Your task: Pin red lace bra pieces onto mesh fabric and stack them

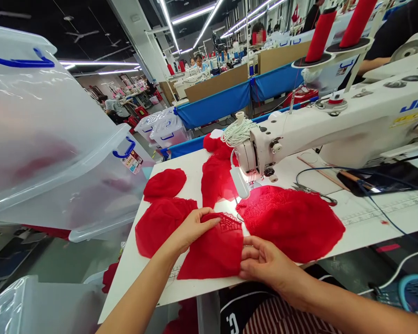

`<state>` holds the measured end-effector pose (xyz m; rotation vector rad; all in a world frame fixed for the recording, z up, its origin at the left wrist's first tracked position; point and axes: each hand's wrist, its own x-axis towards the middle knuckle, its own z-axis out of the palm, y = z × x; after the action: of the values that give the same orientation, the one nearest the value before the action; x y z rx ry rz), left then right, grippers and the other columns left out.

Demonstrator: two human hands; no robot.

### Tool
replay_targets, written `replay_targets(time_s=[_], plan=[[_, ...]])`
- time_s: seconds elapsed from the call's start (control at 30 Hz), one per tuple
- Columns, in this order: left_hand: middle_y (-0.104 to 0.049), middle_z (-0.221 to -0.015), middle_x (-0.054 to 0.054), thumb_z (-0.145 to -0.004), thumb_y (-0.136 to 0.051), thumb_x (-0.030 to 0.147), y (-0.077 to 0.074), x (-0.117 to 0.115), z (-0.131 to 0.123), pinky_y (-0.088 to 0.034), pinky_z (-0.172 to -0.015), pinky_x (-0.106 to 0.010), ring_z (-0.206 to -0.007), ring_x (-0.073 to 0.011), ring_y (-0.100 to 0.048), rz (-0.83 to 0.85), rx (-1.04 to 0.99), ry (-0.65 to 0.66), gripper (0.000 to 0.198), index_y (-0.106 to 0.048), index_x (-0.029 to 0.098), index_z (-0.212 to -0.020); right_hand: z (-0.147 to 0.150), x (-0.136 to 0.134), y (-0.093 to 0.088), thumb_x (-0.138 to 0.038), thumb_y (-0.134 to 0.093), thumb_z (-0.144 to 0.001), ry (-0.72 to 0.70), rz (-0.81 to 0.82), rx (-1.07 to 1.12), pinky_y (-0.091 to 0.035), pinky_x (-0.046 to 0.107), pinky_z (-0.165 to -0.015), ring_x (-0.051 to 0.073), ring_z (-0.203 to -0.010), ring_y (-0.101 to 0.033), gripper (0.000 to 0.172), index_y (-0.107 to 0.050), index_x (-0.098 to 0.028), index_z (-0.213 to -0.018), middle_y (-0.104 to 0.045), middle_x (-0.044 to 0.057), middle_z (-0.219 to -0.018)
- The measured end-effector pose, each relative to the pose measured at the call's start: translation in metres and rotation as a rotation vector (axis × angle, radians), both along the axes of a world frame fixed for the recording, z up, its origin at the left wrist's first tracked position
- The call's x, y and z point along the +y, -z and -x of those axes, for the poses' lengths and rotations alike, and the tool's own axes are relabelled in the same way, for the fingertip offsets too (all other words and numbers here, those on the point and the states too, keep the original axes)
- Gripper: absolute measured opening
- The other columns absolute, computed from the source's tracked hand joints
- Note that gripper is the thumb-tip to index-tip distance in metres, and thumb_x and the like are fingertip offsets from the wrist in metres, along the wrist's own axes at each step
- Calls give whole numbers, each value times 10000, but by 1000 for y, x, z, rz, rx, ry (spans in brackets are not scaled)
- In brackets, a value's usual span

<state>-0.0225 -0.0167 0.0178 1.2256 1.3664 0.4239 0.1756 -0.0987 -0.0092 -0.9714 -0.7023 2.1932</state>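
A red lace-edged fabric piece (214, 253) lies on the white sewing table (125, 283) between my hands. My left hand (198, 227) pinches its upper left edge, near the lace trim. At its right edge, the curled fingers of my right hand (264, 262) hold the cloth, thumb toward me. Just to the right, a larger red lace piece (292, 222) spreads beneath the sewing machine's head (252, 155), whose lamp lights the lace. More red pieces (165, 183) lie to the left and behind the machine head.
Scissors (320, 195), a dark phone-like slab (393, 178) and a blue cable lie at right. Red thread cones (320, 35) stand above the machine. Stacked clear plastic bins (48, 120) crowd the left side. A blue basket (416, 292) is at lower right. Other people work farther back.
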Motion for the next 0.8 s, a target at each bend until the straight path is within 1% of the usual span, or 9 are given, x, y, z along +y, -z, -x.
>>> replay_targets(time_s=[0.07,0.1,0.17,0.27,0.33,0.43,0.53,0.63,0.8], plan=[[-645,-852,-11,-740,-649,484,5,-3,4,-405,-631,-239,-778,-172,-577,-17,49,-33,351,-611,178,-909,-12,-5,3,-264,-735,-656,-63,-79,-123,-522,282,-749,165,-803,-675,431,-535,-177,-1028,-665,26,-883],[-656,-905,-27,-757,-622,492,7,-5,6,-419,-655,-255,-819,-192,-589,-37,89,-28,362,-613,179,-939,-19,-6,2,-265,-688,-707,-108,-171,-205,-528,279,-709,165,-764,-679,349,-542,-178,-1012,-665,26,-851],[-665,-985,-61,-784,-579,490,6,-8,8,-435,-701,-297,-898,-240,-599,-95,239,29,364,-618,176,-963,-34,0,-1,-258,-559,-824,-133,-516,-429,-530,291,-668,168,-727,-669,166,-570,-181,-971,-663,42,-826],[-665,-1043,-77,-798,-579,433,-1,-12,2,-426,-747,-356,-977,-292,-588,-252,636,155,307,-610,193,-986,-51,22,-8,-223,-425,-920,93,-1144,-826,-519,334,-754,191,-857,-629,178,-593,-190,-971,-643,85,-929],[-648,-1112,-79,-813,-587,407,-5,-12,-7,-407,-821,-399,-1035,-304,-568,-381,832,260,304,-594,208,-1043,-56,37,-6,-224,-423,-931,157,-1317,-1033,-519,352,-749,204,-876,-605,184,-566,-175,-1035,-599,119,-1019],[-625,-1134,-95,-845,-577,390,-4,-8,-20,-381,-886,-427,-1048,-295,-551,-524,902,413,321,-576,196,-1100,-56,48,5,-233,-412,-929,32,-1306,-1253,-522,360,-644,194,-735,-583,195,-523,-147,-1064,-550,138,-1028],[-634,-983,-74,-852,-569,352,5,-3,-25,-406,-794,-384,-923,-264,-563,-546,836,496,185,-607,188,-929,-56,46,18,-196,-363,-936,-21,-1294,-1280,-513,365,-668,198,-735,-578,167,-527,-167,-940,-538,94,-917],[-624,-853,-34,-859,-538,308,14,3,-20,-406,-706,-330,-829,-223,-557,-508,642,478,148,-582,199,-769,-58,41,23,-160,-356,-938,41,-1307,-1204,-501,344,-713,191,-776,-580,169,-521,-185,-916,-527,64,-873],[-652,-900,-15,-847,-492,242,22,8,-11,-417,-741,-294,-854,-186,-574,-426,324,381,136,-624,217,-823,-63,36,24,-125,-388,-930,159,-1325,-1099,-482,274,-679,158,-774,-556,137,-500,-203,-939,-532,50,-900]])
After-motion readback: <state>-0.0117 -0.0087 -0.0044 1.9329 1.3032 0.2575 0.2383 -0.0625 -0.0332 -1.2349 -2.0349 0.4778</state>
